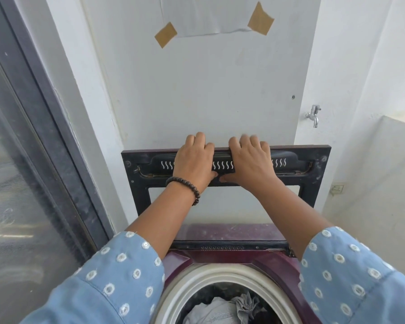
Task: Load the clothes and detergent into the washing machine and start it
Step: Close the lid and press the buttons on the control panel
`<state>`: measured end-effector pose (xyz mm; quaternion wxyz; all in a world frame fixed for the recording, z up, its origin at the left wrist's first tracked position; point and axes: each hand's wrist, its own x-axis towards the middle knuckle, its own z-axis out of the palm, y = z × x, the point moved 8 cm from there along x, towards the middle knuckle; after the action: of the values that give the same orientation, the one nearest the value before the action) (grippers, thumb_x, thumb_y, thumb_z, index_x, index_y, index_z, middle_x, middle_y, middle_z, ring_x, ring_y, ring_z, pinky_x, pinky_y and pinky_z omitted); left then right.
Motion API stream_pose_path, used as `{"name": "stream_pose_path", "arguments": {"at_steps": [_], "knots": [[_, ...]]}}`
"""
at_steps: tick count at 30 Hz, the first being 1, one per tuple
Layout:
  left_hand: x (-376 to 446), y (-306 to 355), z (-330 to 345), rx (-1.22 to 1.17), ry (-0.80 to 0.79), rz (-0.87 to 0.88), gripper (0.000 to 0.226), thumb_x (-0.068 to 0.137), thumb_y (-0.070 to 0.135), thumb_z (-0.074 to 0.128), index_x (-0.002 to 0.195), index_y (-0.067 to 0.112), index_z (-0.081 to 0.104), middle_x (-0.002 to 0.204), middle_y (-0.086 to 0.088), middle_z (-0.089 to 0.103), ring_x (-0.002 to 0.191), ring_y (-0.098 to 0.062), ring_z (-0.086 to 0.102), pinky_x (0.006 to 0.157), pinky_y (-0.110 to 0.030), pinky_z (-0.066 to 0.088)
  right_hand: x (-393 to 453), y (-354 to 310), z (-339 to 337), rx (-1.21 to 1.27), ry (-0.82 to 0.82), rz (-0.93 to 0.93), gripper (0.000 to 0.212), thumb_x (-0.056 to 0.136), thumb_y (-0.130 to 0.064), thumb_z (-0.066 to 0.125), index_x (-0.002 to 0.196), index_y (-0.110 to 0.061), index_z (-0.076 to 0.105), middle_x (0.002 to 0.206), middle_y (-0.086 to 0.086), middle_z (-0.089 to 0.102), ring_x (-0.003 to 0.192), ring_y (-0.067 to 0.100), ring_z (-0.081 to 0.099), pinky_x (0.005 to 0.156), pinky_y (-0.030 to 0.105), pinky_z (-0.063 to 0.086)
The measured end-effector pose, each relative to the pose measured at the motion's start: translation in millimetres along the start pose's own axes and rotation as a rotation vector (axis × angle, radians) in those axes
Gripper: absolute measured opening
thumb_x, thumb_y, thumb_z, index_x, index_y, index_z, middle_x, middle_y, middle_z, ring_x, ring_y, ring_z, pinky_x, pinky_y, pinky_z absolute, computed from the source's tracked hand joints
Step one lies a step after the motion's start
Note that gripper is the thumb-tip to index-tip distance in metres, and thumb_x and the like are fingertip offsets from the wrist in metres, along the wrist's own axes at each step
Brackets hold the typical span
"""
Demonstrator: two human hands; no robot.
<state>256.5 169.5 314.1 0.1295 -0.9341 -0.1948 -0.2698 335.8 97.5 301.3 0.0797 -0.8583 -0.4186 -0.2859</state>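
Observation:
The top-loading washing machine (222, 258) has a maroon body and stands right below me. Its lid (140, 183) is raised upright against the white wall, dark underside facing me. My left hand (193, 163) grips the lid's top edge, fingers curled over it, a bead bracelet on the wrist. My right hand (251, 163) grips the same edge just beside it, thumbs nearly touching. In the open drum (211, 274) lie grey and dark clothes (222, 307). No detergent shows in view.
A glass sliding door (33, 171) with a dark frame runs along the left. A metal tap (313, 114) juts from the wall at right, above a wall socket (337, 188). Taped paper (211, 17) hangs on the wall above.

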Motion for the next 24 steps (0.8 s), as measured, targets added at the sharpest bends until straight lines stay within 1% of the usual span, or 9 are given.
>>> {"name": "stream_pose_path", "arguments": {"at_steps": [2,4,7,9,12,14,16,20,24], "knots": [[-2.0,-1.4,-1.8,-0.033,-0.021,0.007,0.055,0.080,0.044,0.076,0.121,0.015,0.056,0.118,-0.003,0.042,0.109,-0.020,0.042,0.084,-0.028,0.044,-8.5,0.2,-0.3,0.014,0.009,-0.008,0.081,0.064,-0.067,0.075,0.116,-0.015,0.044,0.106,0.003,0.054,0.101,0.027,0.050,0.090,0.039,0.035],[-4.7,-4.5,-3.1,-0.095,-0.045,0.019,0.058,0.078,0.045,0.077,0.124,0.015,0.056,0.118,-0.003,0.043,0.110,-0.019,0.044,0.086,-0.028,0.044,-11.5,-0.2,-3.9,0.006,-0.015,-0.027,0.078,0.066,-0.069,0.072,0.115,-0.016,0.043,0.104,0.001,0.055,0.100,0.026,0.052,0.088,0.038,0.036],[-7.0,-9.1,-2.9,-0.183,-0.143,0.043,0.058,0.080,0.047,0.074,0.127,0.019,0.055,0.117,0.000,0.053,0.108,-0.017,0.051,0.081,-0.028,0.043,-11.4,0.1,-10.1,0.021,-0.076,-0.078,0.073,0.070,-0.074,0.065,0.110,-0.017,0.046,0.098,-0.002,0.053,0.096,0.023,0.052,0.083,0.036,0.035],[-6.6,-8.5,-4.1,-0.139,-0.189,0.078,0.055,0.081,0.051,0.072,0.123,0.021,0.054,0.113,0.003,0.059,0.103,-0.016,0.055,0.076,-0.028,0.041,-11.7,2.1,-12.0,0.049,-0.120,-0.100,0.070,0.070,-0.076,0.063,0.106,-0.019,0.047,0.092,-0.004,0.051,0.089,0.021,0.049,0.079,0.034,0.033],[-7.8,-4.6,-2.4,-0.051,-0.264,0.115,0.055,0.078,0.056,0.072,0.113,0.019,0.050,0.105,0.003,0.062,0.086,-0.016,0.053,0.069,-0.029,0.039,-15.1,2.3,-14.6,0.062,-0.170,-0.115,0.063,0.069,-0.076,0.064,0.093,-0.023,0.043,0.086,-0.007,0.048,0.081,0.017,0.043,0.072,0.031,0.030],[-9.8,-3.3,0.1,-0.027,-0.313,0.117,0.053,0.076,0.058,0.073,0.103,0.021,0.046,0.098,0.003,0.061,0.080,-0.017,0.051,0.065,-0.030,0.039,-18.0,0.1,-18.9,0.067,-0.180,-0.117,0.060,0.068,-0.074,0.067,0.089,-0.023,0.042,0.083,-0.008,0.048,0.079,0.017,0.044,0.068,0.030,0.031],[-10.0,-3.1,0.3,-0.028,-0.357,0.120,0.052,0.072,0.060,0.074,0.096,0.025,0.045,0.090,0.006,0.057,0.078,-0.017,0.051,0.063,-0.029,0.038,-22.1,-0.3,-21.4,0.090,-0.209,-0.106,0.057,0.068,-0.070,0.070,0.088,-0.023,0.045,0.079,-0.008,0.050,0.077,0.018,0.048,0.064,0.031,0.032],[-11.5,-1.1,-0.2,-0.042,-0.446,0.146,0.054,0.065,0.062,0.078,0.097,0.024,0.057,0.087,0.008,0.060,0.078,-0.018,0.057,0.061,-0.028,0.039,-29.2,-1.6,-25.2,0.124,-0.293,-0.127,0.050,0.069,-0.063,0.074,0.090,-0.023,0.050,0.071,-0.011,0.050,0.074,0.018,0.052,0.059,0.031,0.032],[-19.4,2.8,0.4,-0.060,-0.499,0.169,0.054,0.062,0.063,0.079,0.097,0.024,0.064,0.086,0.007,0.066,0.079,-0.018,0.063,0.063,-0.028,0.049,-37.2,-3.3,-28.7,0.132,-0.364,-0.149,0.047,0.066,-0.061,0.076,0.086,-0.023,0.055,0.071,-0.011,0.054,0.071,0.016,0.054,0.058,0.029,0.032]]}}
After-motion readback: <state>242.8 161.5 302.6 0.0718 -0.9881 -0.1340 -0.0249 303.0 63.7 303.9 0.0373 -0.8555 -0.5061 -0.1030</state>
